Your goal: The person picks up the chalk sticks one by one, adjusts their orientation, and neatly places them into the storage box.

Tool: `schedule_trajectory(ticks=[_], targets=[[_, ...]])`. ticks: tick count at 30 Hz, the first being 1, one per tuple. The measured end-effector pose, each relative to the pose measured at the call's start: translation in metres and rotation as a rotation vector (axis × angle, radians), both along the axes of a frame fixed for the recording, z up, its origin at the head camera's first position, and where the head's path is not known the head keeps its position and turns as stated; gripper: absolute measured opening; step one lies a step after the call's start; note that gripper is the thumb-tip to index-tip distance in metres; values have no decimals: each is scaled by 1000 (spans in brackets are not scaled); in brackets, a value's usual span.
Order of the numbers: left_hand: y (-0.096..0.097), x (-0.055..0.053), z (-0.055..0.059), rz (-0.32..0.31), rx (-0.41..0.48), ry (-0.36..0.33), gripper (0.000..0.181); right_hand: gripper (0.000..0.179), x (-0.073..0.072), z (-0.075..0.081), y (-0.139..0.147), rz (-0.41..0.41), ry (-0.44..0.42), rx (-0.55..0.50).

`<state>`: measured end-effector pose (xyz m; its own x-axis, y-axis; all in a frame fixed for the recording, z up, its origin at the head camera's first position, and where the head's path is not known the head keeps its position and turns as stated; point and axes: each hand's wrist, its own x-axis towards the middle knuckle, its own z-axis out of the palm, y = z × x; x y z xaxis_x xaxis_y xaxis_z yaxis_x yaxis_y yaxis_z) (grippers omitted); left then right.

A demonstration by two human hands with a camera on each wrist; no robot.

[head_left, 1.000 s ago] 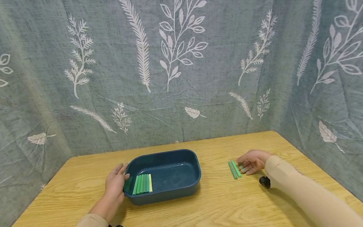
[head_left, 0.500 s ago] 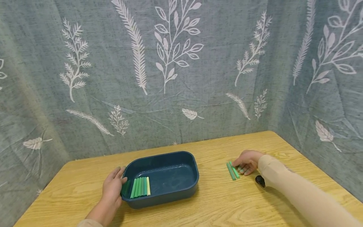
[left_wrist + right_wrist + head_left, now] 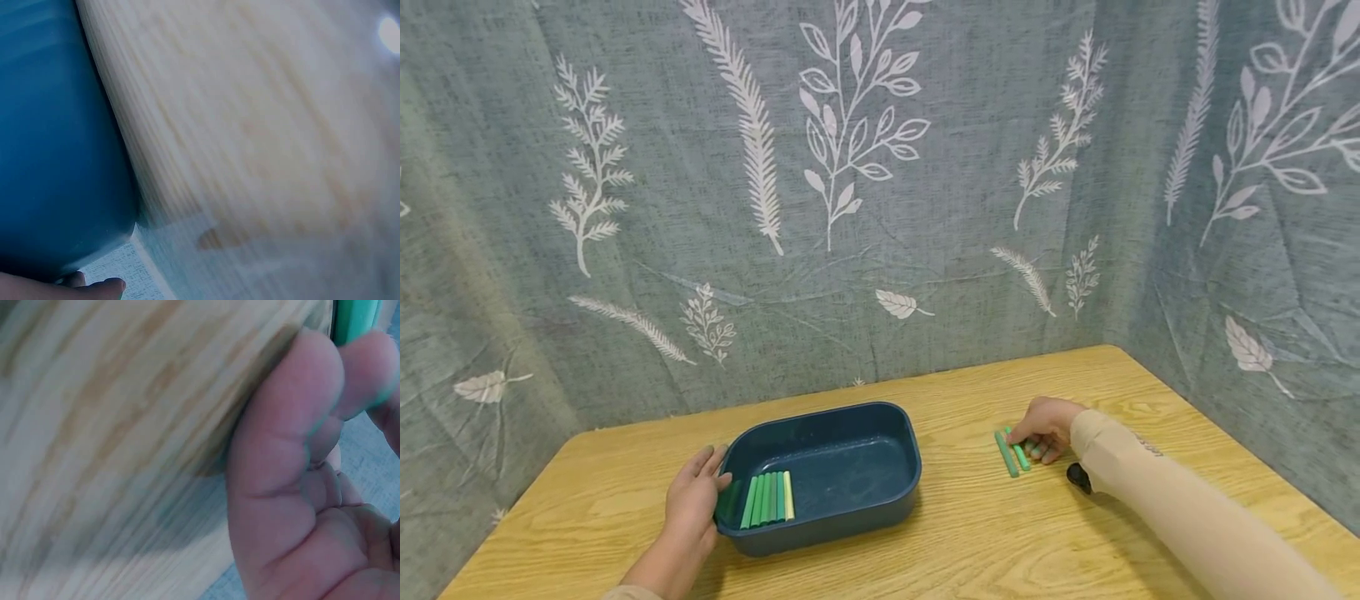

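A dark blue rectangular tub (image 3: 857,523) stands on the table, left of centre. My left hand (image 3: 691,498) holds its left end, thumb over the rim and fingers along the outside. Several green chalk sticks (image 3: 763,500) lie side by side inside at that end, with a pale yellow chalk stick (image 3: 788,497) last in the row. Right of the tub, two chalk sticks lie on the wood: a duller green one (image 3: 1006,455) and a bright green one (image 3: 1022,458). My right hand (image 3: 1047,428) pinches the bright green stick near its far end, its other fingers curled beneath the palm.
The wooden table (image 3: 955,533) reaches back to a grey-green curtain (image 3: 805,325) with white leaf prints, which also hangs on both sides. A black wrist camera (image 3: 1079,478) sits under the right sleeve (image 3: 1150,483), low over the table.
My right hand has moved a little left to the bright green stick, and its fingers have closed in on it. My left hand has stayed at the tub; the head view has shifted slightly.
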<state>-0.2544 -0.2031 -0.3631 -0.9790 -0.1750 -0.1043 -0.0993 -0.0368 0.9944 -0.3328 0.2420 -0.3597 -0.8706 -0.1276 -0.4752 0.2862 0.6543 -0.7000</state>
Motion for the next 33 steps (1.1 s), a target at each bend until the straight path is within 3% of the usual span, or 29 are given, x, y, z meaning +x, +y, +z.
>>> schedule_trajectory(ticks=[11,18,24,33], targets=[[-5,4,-3,16,1,-2,63,26,-6,-2,1,-21,-6,-62],[-4,5,-7,14,5,19,65,26,-2,-5,13,-59,-64,-200],[-2,5,-6,25,7,17,65,13,4,1,19,-23,-73,-314],[0,3,-2,31,-23,38,65,19,12,20,17,37,-53,-536]])
